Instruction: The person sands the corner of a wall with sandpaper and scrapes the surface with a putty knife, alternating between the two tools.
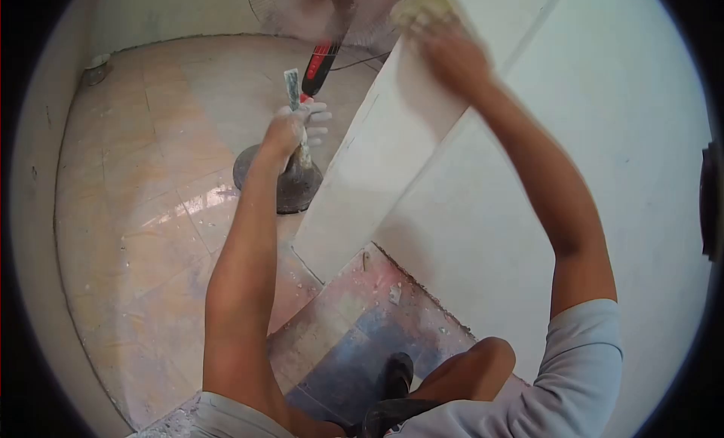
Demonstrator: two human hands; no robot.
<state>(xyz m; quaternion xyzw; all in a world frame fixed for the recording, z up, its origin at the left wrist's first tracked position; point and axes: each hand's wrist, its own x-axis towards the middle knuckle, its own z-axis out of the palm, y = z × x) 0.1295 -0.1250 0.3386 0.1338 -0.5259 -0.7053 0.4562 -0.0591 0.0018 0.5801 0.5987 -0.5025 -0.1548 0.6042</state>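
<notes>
My left hand [296,129], its fingers coated in white dust, is closed around a narrow flat scraper [292,87]. The scraper's pale, smeared end sticks up above the thumb, and the rest is hidden in the palm. Up at the top, my right hand [451,52] presses a yellowish sanding pad [422,8] on the white column face [392,129], near its far edge. That hand and the pad are a little blurred, so the pad's exact kind is hard to make out.
Behind my left hand stands a pedestal fan with a dark round base [290,189] and a red and black post [320,64]. A broad white wall [543,212] fills the right side. White crumbs and dust lie on the tiled floor [151,234]. My dark shoe [398,374] shows below.
</notes>
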